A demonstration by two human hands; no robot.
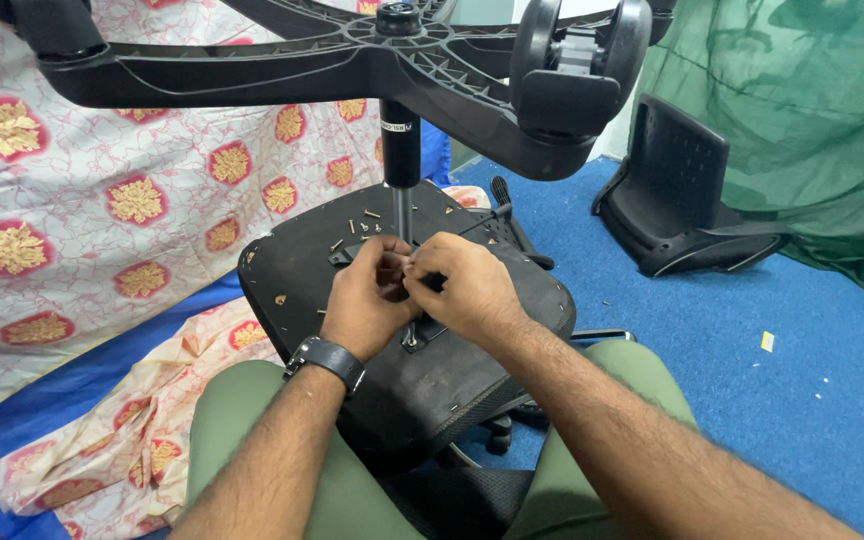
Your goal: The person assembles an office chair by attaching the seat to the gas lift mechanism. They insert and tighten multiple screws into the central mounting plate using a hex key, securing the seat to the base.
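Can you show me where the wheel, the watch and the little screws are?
Round black plastic caster wheel [624, 40], head view: on its right disc.
Black wristwatch [330, 357], head view: on its strap.
Small loose metal screws [364, 226], head view: on one screw.

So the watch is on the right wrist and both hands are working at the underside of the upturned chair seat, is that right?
Not quite. The watch is on the left wrist, as the head view shows. The rest holds: left hand and right hand work together at the underside of the upturned chair seat.

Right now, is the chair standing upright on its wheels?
No, the wheeled base points upward above the upside-down seat.
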